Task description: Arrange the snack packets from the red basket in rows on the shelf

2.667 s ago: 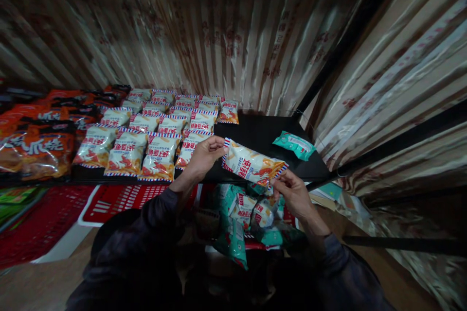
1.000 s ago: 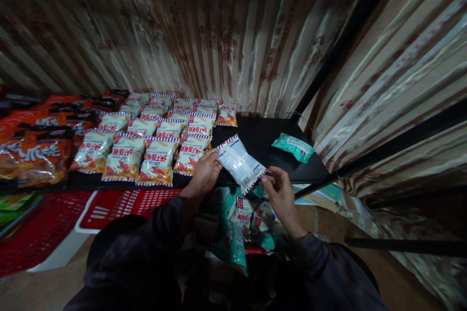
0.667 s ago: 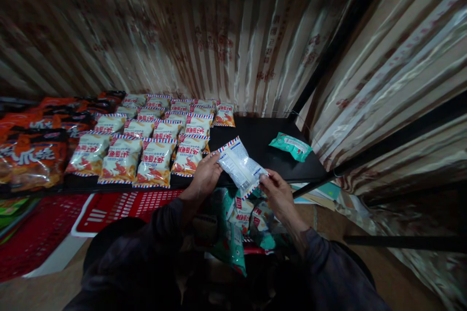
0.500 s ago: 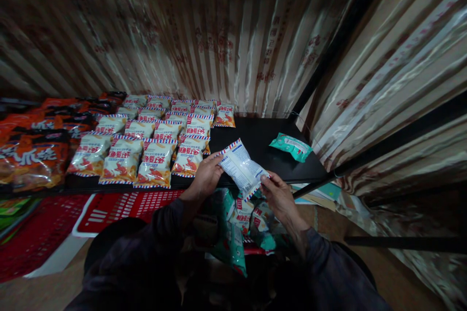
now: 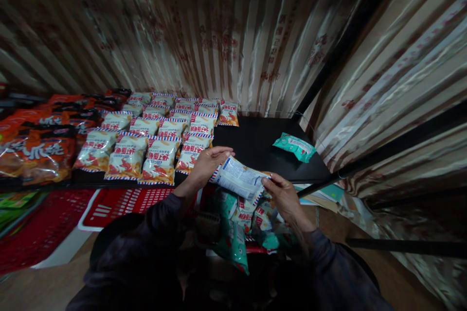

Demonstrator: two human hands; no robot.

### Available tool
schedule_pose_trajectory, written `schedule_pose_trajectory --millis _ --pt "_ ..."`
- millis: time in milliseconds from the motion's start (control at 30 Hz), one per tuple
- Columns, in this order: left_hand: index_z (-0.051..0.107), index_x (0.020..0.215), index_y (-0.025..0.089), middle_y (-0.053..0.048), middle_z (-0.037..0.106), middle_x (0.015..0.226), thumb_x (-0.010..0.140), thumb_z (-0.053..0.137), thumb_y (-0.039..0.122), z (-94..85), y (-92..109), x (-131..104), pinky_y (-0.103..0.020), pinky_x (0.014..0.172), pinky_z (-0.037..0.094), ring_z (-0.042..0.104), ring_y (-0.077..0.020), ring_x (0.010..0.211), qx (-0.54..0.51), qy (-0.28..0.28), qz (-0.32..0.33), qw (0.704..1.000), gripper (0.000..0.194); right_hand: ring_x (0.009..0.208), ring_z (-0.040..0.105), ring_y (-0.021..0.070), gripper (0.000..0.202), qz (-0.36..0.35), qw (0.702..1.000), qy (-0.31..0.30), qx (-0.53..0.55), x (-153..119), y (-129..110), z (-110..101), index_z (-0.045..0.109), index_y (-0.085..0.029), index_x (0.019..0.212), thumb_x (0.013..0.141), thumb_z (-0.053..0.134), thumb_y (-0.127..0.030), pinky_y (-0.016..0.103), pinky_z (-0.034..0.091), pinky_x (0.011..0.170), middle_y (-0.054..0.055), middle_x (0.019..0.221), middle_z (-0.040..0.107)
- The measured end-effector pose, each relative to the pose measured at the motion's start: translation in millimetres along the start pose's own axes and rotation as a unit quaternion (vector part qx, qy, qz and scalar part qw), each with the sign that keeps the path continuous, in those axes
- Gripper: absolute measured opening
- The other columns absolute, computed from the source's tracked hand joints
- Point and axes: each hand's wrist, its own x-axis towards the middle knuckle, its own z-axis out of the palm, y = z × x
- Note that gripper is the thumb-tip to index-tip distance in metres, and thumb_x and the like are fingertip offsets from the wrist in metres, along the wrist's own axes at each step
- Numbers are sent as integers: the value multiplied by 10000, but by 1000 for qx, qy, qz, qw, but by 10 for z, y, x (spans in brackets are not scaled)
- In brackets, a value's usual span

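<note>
A small snack bag [image 5: 239,177] is held back side up, its printed text and barcode showing. My right hand [image 5: 286,197] pinches its right end between thumb and fingers. My left hand [image 5: 209,167] is beside the bag's upper left edge, fingers stretched out and not wrapped round it; whether it touches the bag is hard to tell. Below both hands, a red basket [image 5: 251,242] holds white and teal snack bags [image 5: 235,240]. Rows of matching white snack bags [image 5: 158,159] stand face out on the black shelf [image 5: 248,138], left of my hands.
One teal bag [image 5: 295,146] lies on the shelf's right part. Orange snack bags [image 5: 49,153] fill the left end. Another red basket [image 5: 109,206] is under the shelf's front edge. A black metal post [image 5: 328,65] and striped curtains [image 5: 219,34] border the shelf.
The snack bag has tipped lower and turned more sideways. My left hand has loosened from its upper corner, its fingers now straightened. My right hand keeps its pinch.
</note>
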Motion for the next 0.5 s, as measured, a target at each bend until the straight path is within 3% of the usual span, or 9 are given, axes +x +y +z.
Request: schedule_pose_trajectory --millis 200,500 --pt "731 861 168 -86 762 847 619 807 436 8 -43 20 -302 678 504 671 -197 732 3 12 7 1000 369 745 680 175 313 -8 1000 17 5 -1 -15 6 766 -235 863 589 848 -364 296 538 710 20 849 764" --pt "728 813 162 -29 715 697 612 793 481 78 -36 -14 -260 571 465 614 -158 614 23 90 26 995 383 731 671 192 351 -48 998 45 -15 5 -12 -2 754 -220 879 609 829 -432 319 535 713 19 819 757"
